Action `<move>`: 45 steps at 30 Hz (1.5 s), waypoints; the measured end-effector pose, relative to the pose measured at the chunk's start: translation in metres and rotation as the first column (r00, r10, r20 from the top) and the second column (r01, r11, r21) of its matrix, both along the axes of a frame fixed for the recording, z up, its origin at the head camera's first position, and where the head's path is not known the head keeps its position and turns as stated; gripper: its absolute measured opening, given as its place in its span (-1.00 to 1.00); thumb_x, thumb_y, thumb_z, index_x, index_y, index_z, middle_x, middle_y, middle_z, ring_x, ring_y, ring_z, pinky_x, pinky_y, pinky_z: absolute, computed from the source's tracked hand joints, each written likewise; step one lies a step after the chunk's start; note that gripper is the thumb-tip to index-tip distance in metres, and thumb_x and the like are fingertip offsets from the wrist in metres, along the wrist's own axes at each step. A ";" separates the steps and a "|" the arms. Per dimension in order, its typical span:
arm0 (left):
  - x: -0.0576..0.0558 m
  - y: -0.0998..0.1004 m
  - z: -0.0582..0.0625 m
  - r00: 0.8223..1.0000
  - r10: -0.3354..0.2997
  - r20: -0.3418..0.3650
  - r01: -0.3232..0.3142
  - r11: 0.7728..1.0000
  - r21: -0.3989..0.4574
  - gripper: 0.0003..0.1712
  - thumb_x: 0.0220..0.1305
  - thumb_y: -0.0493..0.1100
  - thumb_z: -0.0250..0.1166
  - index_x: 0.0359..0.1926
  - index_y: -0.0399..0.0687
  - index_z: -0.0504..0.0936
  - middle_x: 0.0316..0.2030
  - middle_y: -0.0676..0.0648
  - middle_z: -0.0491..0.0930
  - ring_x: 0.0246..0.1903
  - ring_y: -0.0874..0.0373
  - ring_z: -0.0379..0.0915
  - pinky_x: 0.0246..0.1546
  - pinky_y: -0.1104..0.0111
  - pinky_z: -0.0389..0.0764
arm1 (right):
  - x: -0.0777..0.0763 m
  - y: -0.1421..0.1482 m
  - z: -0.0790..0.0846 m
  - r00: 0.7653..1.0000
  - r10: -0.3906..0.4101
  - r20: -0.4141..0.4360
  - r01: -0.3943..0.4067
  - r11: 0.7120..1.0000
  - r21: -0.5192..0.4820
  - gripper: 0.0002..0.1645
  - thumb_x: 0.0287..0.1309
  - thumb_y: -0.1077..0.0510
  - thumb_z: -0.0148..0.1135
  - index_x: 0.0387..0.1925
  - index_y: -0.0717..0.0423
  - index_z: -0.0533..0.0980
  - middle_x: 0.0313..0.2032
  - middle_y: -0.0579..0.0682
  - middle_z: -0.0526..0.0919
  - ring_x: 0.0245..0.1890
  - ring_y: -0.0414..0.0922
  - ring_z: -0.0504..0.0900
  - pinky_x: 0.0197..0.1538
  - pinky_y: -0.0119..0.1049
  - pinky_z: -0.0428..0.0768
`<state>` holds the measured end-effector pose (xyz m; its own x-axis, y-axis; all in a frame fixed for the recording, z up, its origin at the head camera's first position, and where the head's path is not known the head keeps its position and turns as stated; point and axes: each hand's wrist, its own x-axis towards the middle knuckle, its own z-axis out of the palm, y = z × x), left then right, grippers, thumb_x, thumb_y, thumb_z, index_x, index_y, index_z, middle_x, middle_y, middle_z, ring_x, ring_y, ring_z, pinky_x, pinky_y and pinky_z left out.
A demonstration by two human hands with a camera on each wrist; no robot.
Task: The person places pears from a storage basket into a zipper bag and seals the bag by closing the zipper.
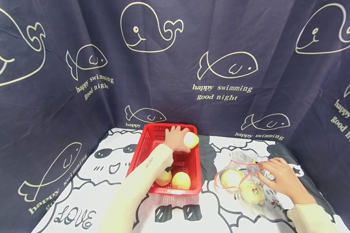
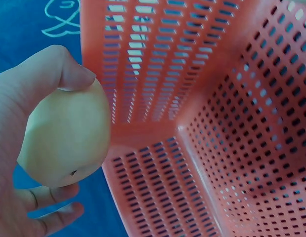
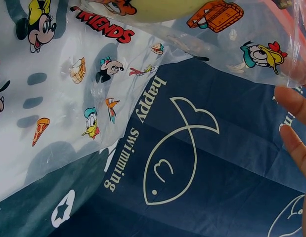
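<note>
My left hand grips a pale yellow round fruit over the far right part of a red plastic basket. In the left wrist view, the thumb presses on top of the fruit, with fingers beneath, beside the slotted basket wall. Two more yellow fruits lie at the basket's near end, one beside another. My right hand pinches the red-trimmed edge of a clear plastic bag. Inside that bag sit two yellow fruits, one near the opening, another behind the film.
A white cloth with black cartoon drawings covers the table. Dark blue curtain with whale and fish outlines hangs behind and on both sides. The basket stands close to the back curtain, left of the bag.
</note>
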<state>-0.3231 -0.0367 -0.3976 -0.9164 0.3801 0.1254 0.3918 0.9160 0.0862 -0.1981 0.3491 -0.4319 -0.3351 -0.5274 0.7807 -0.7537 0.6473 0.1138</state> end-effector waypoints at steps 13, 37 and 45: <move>0.026 0.028 0.012 0.990 -0.117 -0.074 0.115 0.993 -0.028 0.03 -0.25 0.36 0.53 0.33 0.25 0.43 0.09 -0.05 0.50 0.08 -0.01 0.33 0.02 0.01 0.38 | 0.001 0.000 0.001 1.000 -0.010 0.012 0.010 1.000 0.016 -0.49 0.39 -0.19 -0.02 -0.48 0.06 0.58 -0.49 -0.11 0.63 -0.49 -0.08 0.55 0.13 -0.38 0.23; 0.069 0.080 0.003 0.954 -0.293 -0.068 0.276 0.942 -0.192 -0.08 -0.21 0.45 0.45 0.25 0.39 0.48 -0.03 0.07 0.55 -0.02 0.14 0.34 -0.08 0.17 0.37 | 0.001 -0.001 0.000 1.000 -0.012 0.021 0.012 1.000 0.000 -0.50 0.37 -0.18 0.00 -0.49 0.05 0.58 -0.51 -0.13 0.63 -0.48 -0.07 0.57 0.09 -0.36 0.25; 0.075 0.096 -0.005 0.943 -0.329 -0.056 0.305 0.919 -0.250 -0.08 -0.20 0.47 0.44 0.28 0.48 0.46 -0.02 0.11 0.54 0.01 0.15 0.32 -0.08 0.19 0.34 | -0.001 -0.001 -0.002 1.000 -0.001 0.009 0.002 1.000 -0.024 -0.49 0.37 -0.19 0.00 -0.50 0.06 0.59 -0.51 -0.12 0.64 -0.49 -0.05 0.58 0.13 -0.41 0.23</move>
<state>-0.2482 0.0593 -0.4024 -0.7310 0.6779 0.0777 0.6607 0.7317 -0.1677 -0.1986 0.3482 -0.4336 -0.3432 -0.5083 0.7898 -0.7536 0.6509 0.0914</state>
